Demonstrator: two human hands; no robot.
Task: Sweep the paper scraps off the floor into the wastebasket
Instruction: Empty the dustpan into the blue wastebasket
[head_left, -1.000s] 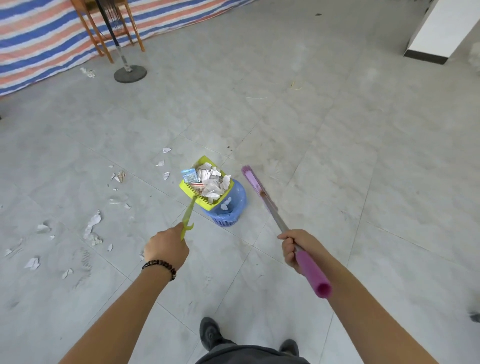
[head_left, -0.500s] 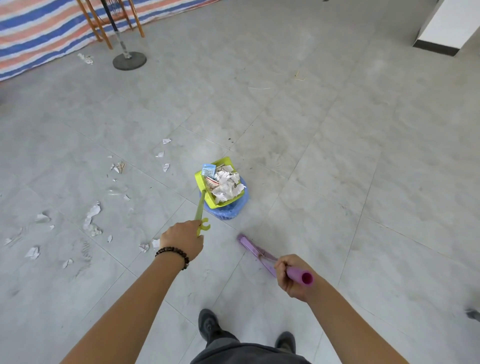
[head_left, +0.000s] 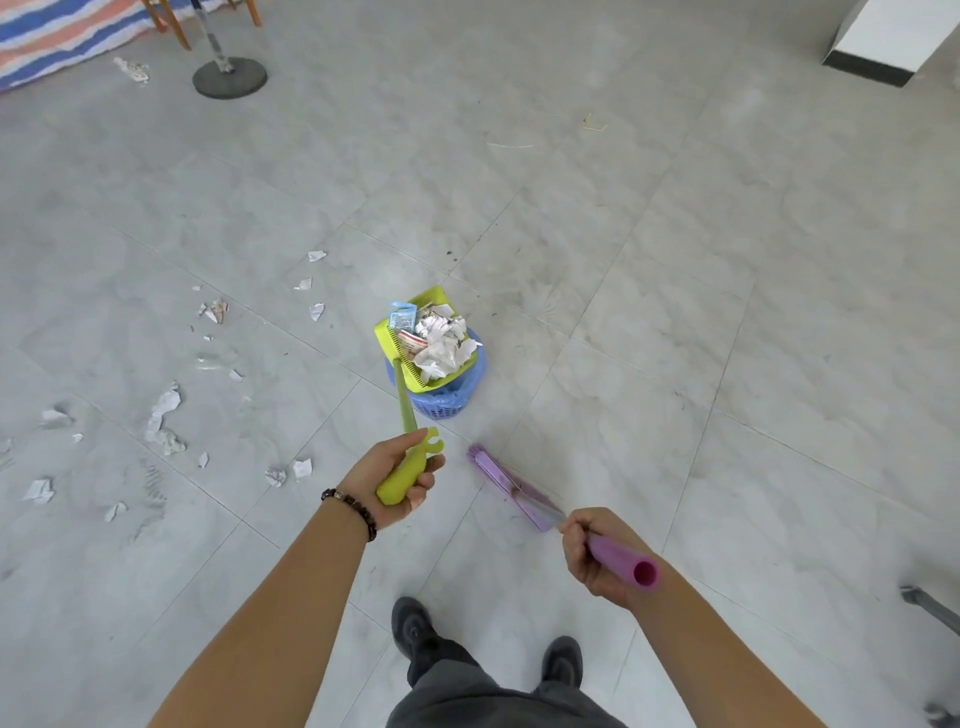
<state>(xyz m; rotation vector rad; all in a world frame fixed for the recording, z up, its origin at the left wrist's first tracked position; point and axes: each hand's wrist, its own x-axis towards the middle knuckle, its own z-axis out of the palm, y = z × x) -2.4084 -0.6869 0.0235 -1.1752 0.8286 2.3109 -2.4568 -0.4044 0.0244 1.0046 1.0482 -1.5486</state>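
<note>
My left hand (head_left: 396, 480) grips the long handle of a lime-green dustpan (head_left: 404, 358), which is held over a small blue wastebasket (head_left: 451, 400) and tilted toward it. The pan is heaped with crumpled paper scraps (head_left: 441, 340). My right hand (head_left: 592, 551) holds the purple broom (head_left: 511, 491) by its handle, and the broom head rests low near the floor, just right of my left hand. Several loose paper scraps (head_left: 165, 413) lie scattered on the grey tiles to the left.
A round black stand base (head_left: 229, 78) and wooden chair legs (head_left: 179, 28) sit at the far left by a striped tarp (head_left: 57, 39). A white block with a dark base (head_left: 878, 54) is far right. My shoes (head_left: 415, 626) are below.
The broom swung down from raised beside the basket to low by the floor, near my feet. My left hand turned palm-up on the handle, and the dustpan tilted further over the wastebasket.
</note>
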